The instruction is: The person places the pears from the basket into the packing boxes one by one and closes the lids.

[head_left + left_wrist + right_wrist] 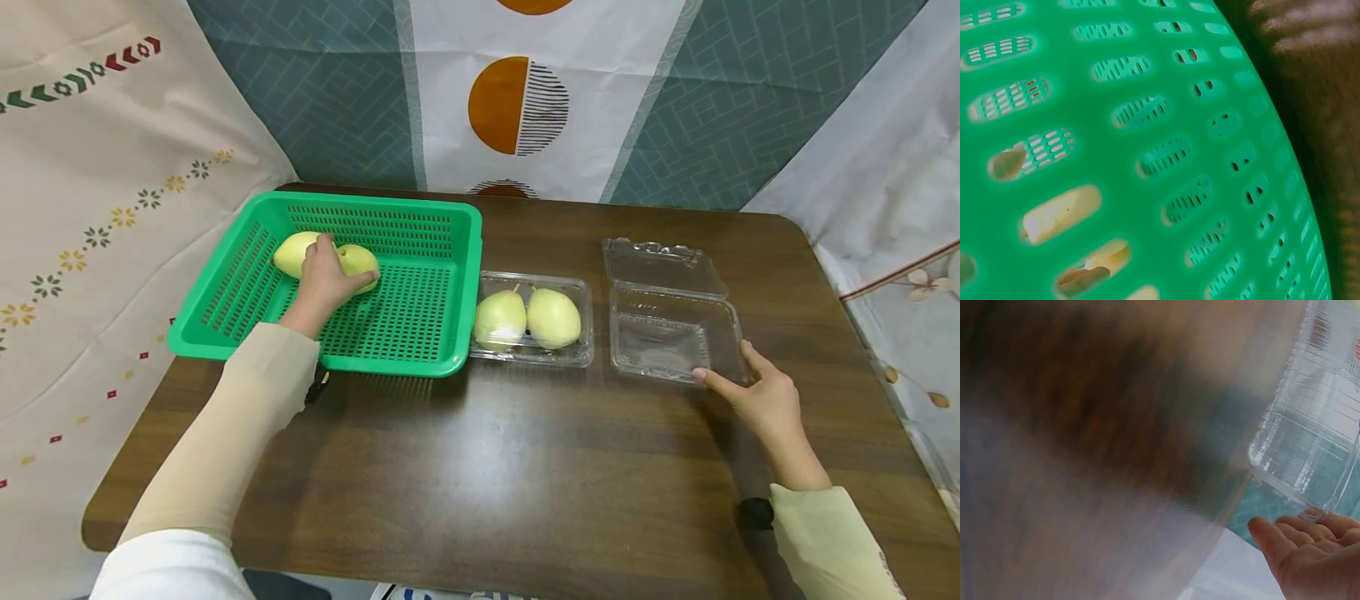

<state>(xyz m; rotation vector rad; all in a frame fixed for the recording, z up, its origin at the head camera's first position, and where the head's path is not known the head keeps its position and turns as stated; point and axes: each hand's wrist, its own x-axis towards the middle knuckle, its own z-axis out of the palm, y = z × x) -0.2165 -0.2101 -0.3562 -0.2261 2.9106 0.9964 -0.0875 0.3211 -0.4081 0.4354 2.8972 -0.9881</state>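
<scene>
Inside the green basket, my left hand grips a yellow-green pear, its thumb along the near side. A second pear lies against the left of that hand. The left wrist view looks through the basket's slotted wall, so only bits of pear and fingers show. My right hand holds the near right corner of an open clear plastic clamshell box, thumb at the front edge and fingers at the right side. In the right wrist view this hand is at the box's end.
Between basket and open box stands another clear box with two pears in it, close to the basket's right wall. The brown wooden table carries everything. Patterned cloth hangs behind the table's back edge.
</scene>
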